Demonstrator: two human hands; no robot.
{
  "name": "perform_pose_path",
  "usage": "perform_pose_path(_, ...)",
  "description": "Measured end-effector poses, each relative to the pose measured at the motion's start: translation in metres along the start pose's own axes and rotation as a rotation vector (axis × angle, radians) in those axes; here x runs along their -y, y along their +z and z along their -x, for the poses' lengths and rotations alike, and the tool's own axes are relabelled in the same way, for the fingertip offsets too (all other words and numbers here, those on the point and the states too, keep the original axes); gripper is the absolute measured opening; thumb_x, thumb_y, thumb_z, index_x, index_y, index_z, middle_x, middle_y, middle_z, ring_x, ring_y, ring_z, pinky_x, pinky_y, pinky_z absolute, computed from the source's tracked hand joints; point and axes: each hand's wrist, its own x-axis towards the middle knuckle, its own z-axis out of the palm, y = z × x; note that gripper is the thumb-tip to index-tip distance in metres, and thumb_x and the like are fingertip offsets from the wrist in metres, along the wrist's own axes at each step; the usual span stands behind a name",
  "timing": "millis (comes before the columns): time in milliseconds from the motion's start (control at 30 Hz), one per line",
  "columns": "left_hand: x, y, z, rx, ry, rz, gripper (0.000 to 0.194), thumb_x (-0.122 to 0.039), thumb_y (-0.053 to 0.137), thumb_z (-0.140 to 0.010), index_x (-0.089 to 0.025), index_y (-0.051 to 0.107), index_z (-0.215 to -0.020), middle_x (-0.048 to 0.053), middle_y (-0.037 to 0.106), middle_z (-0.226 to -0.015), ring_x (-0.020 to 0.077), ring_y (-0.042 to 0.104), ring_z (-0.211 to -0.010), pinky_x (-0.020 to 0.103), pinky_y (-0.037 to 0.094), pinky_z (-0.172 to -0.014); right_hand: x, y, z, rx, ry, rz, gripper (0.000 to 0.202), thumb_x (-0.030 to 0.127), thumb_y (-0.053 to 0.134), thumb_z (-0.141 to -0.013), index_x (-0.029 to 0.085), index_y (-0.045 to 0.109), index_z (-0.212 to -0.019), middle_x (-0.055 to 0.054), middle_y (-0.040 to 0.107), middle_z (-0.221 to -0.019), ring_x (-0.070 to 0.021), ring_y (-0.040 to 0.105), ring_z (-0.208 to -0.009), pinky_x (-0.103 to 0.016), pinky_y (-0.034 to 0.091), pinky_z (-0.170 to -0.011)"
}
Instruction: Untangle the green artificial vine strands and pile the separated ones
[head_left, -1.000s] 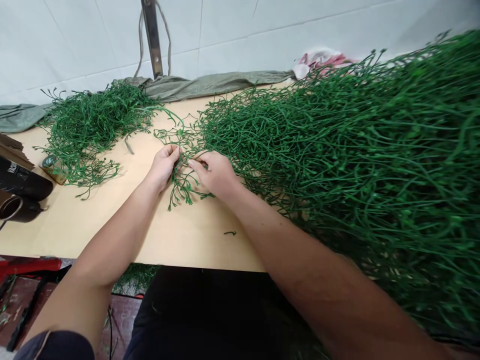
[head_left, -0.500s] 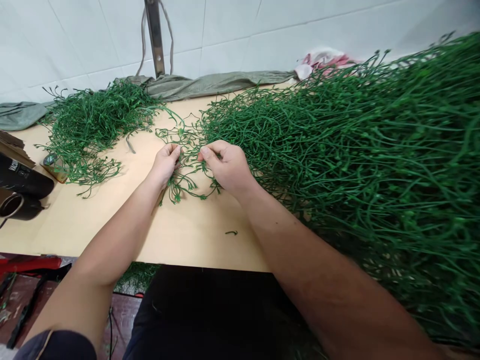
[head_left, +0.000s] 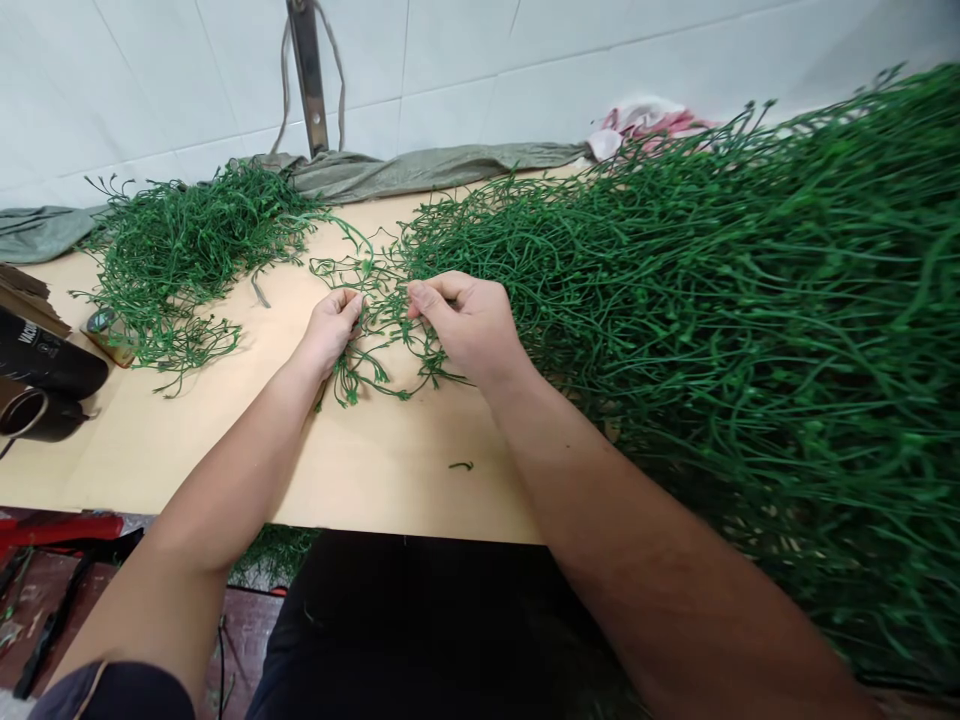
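My left hand [head_left: 334, 325] is closed on a small bunch of green stems [head_left: 352, 378], whose tips fan out below it. To its right my right hand [head_left: 469, 320] is pinched, with thumb and forefinger together at loose stems; what lies between the fingertips is too small to make out. Thin loose stems [head_left: 367, 270] are spread on the table just beyond both hands. A large heap of green stems [head_left: 712, 300] fills the right side, and a smaller pile [head_left: 195, 240] lies at the back left.
The pale table [head_left: 405, 480] bears a short stem piece [head_left: 461, 466] near its front edge. At the left are a black cylinder [head_left: 52, 355], a dark cup [head_left: 41, 413] and a small tin [head_left: 109, 330]. Grey-green cloth [head_left: 442, 168] lies along the tiled wall.
My right hand has moved a little to the right, away from my left hand. My left hand has stayed nearly in place, still closed on its bunch.
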Motion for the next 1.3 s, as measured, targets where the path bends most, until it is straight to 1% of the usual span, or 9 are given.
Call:
perform_pose_path(133, 0.001, -0.001, -0.001, 0.000, 0.013, -0.001, 0.022, -0.010, 0.047, -0.085, -0.013, 0.044, -0.064, -0.007, 0.038, -0.049, 0.0017, 0.031, -0.041, 0.014, 0.025, -0.043, 0.000, -0.003, -0.001, 0.007, 0.024, 0.002, 0.033, 0.044, 0.057, -0.078, 0.018, 0.056, -0.057, 0.000, 0.051, -0.056, -0.0090, 0.040, -0.050, -0.027, 0.033, -0.049)
perform_pose_path(200, 0.001, 0.000, -0.002, -0.028, 0.005, -0.011, 0.022, -0.011, 0.047, -0.085, -0.013, 0.044, -0.063, -0.007, 0.038, -0.050, 0.0021, 0.032, -0.042, 0.014, 0.026, -0.044, 0.003, -0.003, 0.001, 0.033, -0.015, 0.014, 0.032, 0.040, 0.055, -0.080, 0.018, 0.055, -0.057, -0.001, 0.051, -0.057, -0.0098, 0.043, -0.053, -0.027, 0.035, -0.052)
perform_pose_path(400, 0.007, 0.000, -0.009, -0.101, 0.067, -0.058, 0.026, -0.008, 0.046, -0.084, -0.014, 0.042, -0.060, -0.006, 0.038, -0.050, 0.0034, 0.031, -0.045, 0.017, 0.025, -0.047, 0.016, 0.011, 0.014, 0.268, -0.248, 0.073, 0.029, 0.025, 0.050, -0.080, 0.019, 0.045, -0.052, -0.001, 0.049, -0.061, -0.0116, 0.047, -0.063, -0.028, 0.040, -0.063)
perform_pose_path(700, 0.009, 0.002, -0.011, -0.164, 0.078, -0.111, 0.027, -0.006, 0.045, -0.083, -0.014, 0.041, -0.058, -0.006, 0.039, -0.050, 0.0043, 0.031, -0.046, 0.018, 0.025, -0.049, 0.019, 0.011, 0.020, 0.443, -0.313, 0.109, 0.030, 0.022, 0.047, -0.081, 0.019, 0.040, -0.051, 0.000, 0.045, -0.058, -0.0105, 0.043, -0.059, -0.026, 0.036, -0.058)
perform_pose_path(800, 0.006, 0.001, -0.010, -0.122, 0.017, -0.060, 0.026, -0.009, 0.044, -0.085, -0.015, 0.040, -0.059, -0.006, 0.039, -0.050, 0.0039, 0.031, -0.044, 0.018, 0.024, -0.047, 0.017, 0.010, 0.018, 0.371, -0.231, 0.086, 0.028, 0.025, 0.048, -0.080, 0.018, 0.045, -0.053, 0.000, 0.047, -0.058, -0.0103, 0.044, -0.058, -0.027, 0.037, -0.058)
perform_pose_path(900, 0.004, -0.001, -0.007, -0.081, -0.032, -0.006, 0.026, -0.009, 0.043, -0.086, -0.015, 0.041, -0.061, -0.006, 0.039, -0.052, 0.0031, 0.031, -0.043, 0.017, 0.024, -0.046, 0.009, 0.008, 0.013, 0.226, -0.113, 0.061, 0.022, 0.027, 0.054, -0.078, 0.018, 0.052, -0.058, 0.000, 0.051, -0.059, -0.0106, 0.045, -0.056, -0.027, 0.037, -0.056)
perform_pose_path(1067, 0.007, 0.001, -0.005, -0.052, 0.013, -0.051, 0.026, -0.010, 0.044, -0.086, -0.015, 0.039, -0.061, -0.007, 0.033, -0.048, 0.0032, 0.027, -0.041, 0.018, 0.021, -0.045, -0.012, 0.005, 0.003, 0.032, 0.071, -0.010, 0.022, 0.038, 0.057, -0.079, 0.020, 0.055, -0.067, -0.002, 0.057, -0.063, -0.0138, 0.052, -0.055, -0.032, 0.043, -0.053)
perform_pose_path(1167, 0.007, 0.003, -0.003, -0.047, 0.042, -0.103, 0.027, -0.011, 0.045, -0.086, -0.015, 0.039, -0.060, -0.007, 0.034, -0.049, 0.0031, 0.028, -0.043, 0.018, 0.022, -0.046, -0.018, 0.006, -0.001, -0.047, 0.106, -0.132, 0.023, 0.043, 0.059, -0.078, 0.021, 0.056, -0.071, -0.003, 0.060, -0.068, -0.0160, 0.058, -0.058, -0.036, 0.048, -0.055)
perform_pose_path(1300, 0.006, 0.003, -0.001, -0.016, 0.050, -0.122, 0.027, -0.011, 0.046, -0.086, -0.014, 0.040, -0.060, -0.006, 0.036, -0.051, 0.0034, 0.031, -0.046, 0.018, 0.024, -0.049, -0.013, 0.008, -0.001, -0.117, 0.114, -0.290, 0.025, 0.044, 0.069, -0.069, 0.021, 0.058, -0.068, -0.002, 0.062, -0.066, -0.0159, 0.061, -0.061, -0.036, 0.054, -0.060)
